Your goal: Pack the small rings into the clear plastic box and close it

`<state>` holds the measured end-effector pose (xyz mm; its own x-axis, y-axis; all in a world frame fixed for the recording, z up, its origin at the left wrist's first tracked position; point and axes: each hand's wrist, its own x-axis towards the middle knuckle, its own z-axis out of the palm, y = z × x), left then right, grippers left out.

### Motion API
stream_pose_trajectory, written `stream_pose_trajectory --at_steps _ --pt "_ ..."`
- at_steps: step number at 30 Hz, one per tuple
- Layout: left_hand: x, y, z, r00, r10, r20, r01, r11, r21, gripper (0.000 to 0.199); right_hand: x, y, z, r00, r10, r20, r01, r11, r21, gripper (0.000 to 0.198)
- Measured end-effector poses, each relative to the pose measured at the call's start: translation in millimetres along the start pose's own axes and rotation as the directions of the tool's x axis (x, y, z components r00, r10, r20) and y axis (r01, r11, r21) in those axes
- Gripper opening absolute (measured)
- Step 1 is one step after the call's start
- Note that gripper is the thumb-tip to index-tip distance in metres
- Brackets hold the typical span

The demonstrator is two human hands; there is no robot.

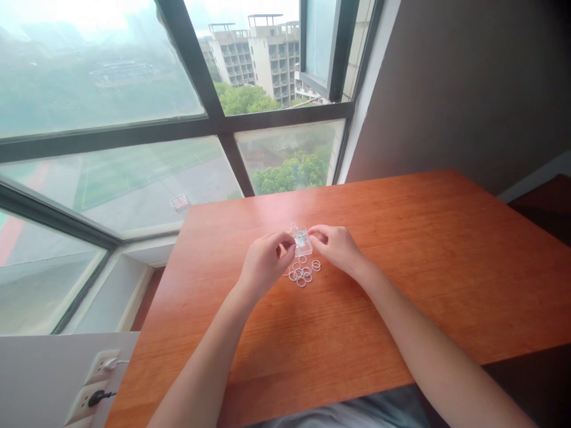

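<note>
Two bare hands at a small clear box [305, 250] on a reddish-brown wooden table [423, 249], one to each side, with the box between the fingertips. Left hand [266, 260] on the box's left, fingers curled and thumb bent close to the forefinger around a small gap; tips overlapping the box's left edge from this viewpoint and hiding part of it. Right hand [336, 245] on the box's right, thumb and forefinger also nearly together, tips at or just beside the box's right edge. Nothing clearly visible in either grip; cannot tell whether holding, touching or only hovering. Hardly any difference in nearness, both sets of tips right by the box. Long axis of the box seemingly pointing away from the body, though uncertain with the left side covered. Inside the box, toward its far part, small ring shapes [302, 235], too fine to count. On the near side of the box, a loose cluster of thin pale rings [301, 275], several overlapping, flat on the table; near side and slightly right of the box, a separate overlapping pair of rings [316, 266]. Well beyond the box, a large dark-framed window [218, 126], with trees [289, 172] and buildings [272, 56] outside.
</note>
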<state>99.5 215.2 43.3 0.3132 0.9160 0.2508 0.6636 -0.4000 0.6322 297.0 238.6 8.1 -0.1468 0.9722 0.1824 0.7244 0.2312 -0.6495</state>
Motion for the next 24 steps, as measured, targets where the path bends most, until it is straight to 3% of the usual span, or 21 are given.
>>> stream_pose_trajectory --at_steps 11,18,24 --pt "49 -3 11 1.0 -0.005 0.005 0.003 0.947 0.322 0.009 1 1 -2 0.999 0.03 0.014 -0.028 0.996 -0.084 0.017" --pt "59 -8 20 0.997 -0.049 0.062 0.023 0.931 0.364 0.012 0 -2 -5 0.999 0.031 0.032 -0.028 0.995 -0.098 0.018" --pt "45 -11 9 0.997 -0.018 0.069 -0.003 0.955 0.298 0.013 0 -6 -8 0.998 0.02 0.058 -0.015 0.997 -0.075 0.018"
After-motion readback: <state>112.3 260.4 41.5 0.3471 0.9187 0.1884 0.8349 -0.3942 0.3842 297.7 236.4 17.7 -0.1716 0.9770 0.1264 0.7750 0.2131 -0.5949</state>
